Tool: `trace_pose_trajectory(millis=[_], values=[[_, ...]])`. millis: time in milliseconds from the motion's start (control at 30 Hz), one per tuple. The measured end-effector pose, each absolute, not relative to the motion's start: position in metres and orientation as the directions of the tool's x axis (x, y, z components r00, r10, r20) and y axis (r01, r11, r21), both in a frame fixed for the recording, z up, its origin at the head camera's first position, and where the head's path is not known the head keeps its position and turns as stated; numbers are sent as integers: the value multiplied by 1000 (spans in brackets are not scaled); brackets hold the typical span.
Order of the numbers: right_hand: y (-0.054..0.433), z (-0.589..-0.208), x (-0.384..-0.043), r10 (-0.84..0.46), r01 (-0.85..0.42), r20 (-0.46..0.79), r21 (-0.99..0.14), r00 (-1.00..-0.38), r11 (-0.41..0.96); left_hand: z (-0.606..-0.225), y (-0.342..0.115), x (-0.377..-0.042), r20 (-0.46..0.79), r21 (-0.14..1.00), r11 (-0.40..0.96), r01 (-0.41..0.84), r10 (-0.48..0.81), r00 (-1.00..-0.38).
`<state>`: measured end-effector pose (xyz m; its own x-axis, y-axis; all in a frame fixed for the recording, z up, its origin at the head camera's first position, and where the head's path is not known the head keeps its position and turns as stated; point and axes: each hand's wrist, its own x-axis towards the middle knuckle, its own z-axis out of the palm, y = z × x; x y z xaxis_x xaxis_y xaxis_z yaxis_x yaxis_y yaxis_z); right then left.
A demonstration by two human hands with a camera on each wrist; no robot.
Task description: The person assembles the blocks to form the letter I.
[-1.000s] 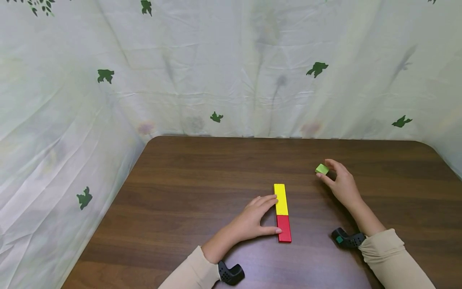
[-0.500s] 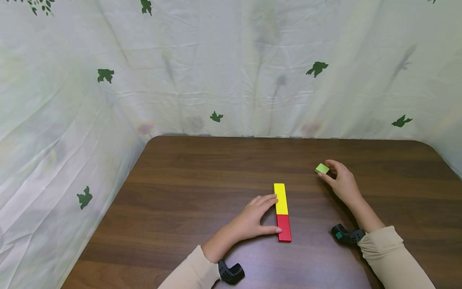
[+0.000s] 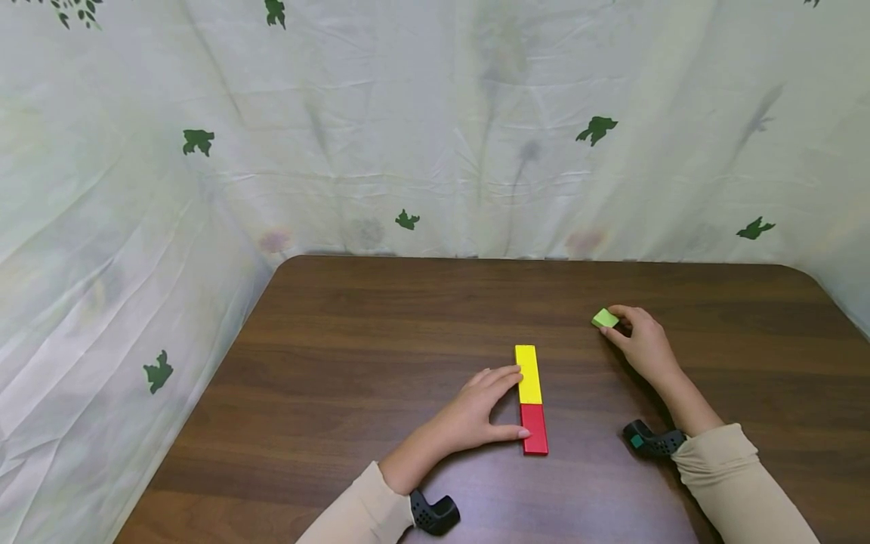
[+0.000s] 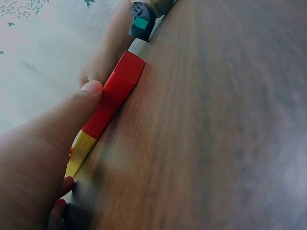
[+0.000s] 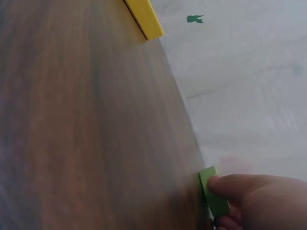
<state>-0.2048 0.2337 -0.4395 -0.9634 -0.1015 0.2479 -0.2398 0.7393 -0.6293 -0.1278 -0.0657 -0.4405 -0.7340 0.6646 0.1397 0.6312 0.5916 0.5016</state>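
A yellow block point(image 3: 529, 375) and a red block point(image 3: 534, 429) lie end to end in a line on the brown table point(image 3: 326, 363). My left hand point(image 3: 479, 413) rests against their left side, the fingertips at the yellow block and the thumb on the red block. In the left wrist view the thumb point(image 4: 92, 88) presses the red block's edge. Farther back and to the right, my right hand point(image 3: 646, 344) pinches a small light green block point(image 3: 604, 318) between thumb and fingers. The right wrist view shows the thumb point(image 5: 217, 183) flat on the green block's face.
Black wrist devices point(image 3: 435, 515) are worn on both wrists, below beige sleeves point(image 3: 741, 483). Behind the table's far edge hangs a pale cloth point(image 3: 435, 136) with dark green leaf shapes. Wood surface lies between the yellow block and the green block.
My right hand has barely shifted, its fingers drawn slightly closer on the green block, which has tilted a little. The left hand and the yellow and red blocks have stayed in place.
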Motion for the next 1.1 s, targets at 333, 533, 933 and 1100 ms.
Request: trace_pose_trajectory(millis=[333,533,933,1100], values=[[228,-437,-207,-129,-274,267,-632,-955,724,-441,-66,-128,136,506,592,627,663,-736],[223,-436,-209,-174,-322,285,-639,-943,699,-441,-66,-128,136,505,593,627,663,-737],[208,-434,-215,-218,-378,317,-642,-923,666,-443,-65,-129,147,498,587,638,668,-730],[201,-434,-216,-225,-385,319,-646,-921,659,-443,-65,-130,148,495,589,638,666,-731]])
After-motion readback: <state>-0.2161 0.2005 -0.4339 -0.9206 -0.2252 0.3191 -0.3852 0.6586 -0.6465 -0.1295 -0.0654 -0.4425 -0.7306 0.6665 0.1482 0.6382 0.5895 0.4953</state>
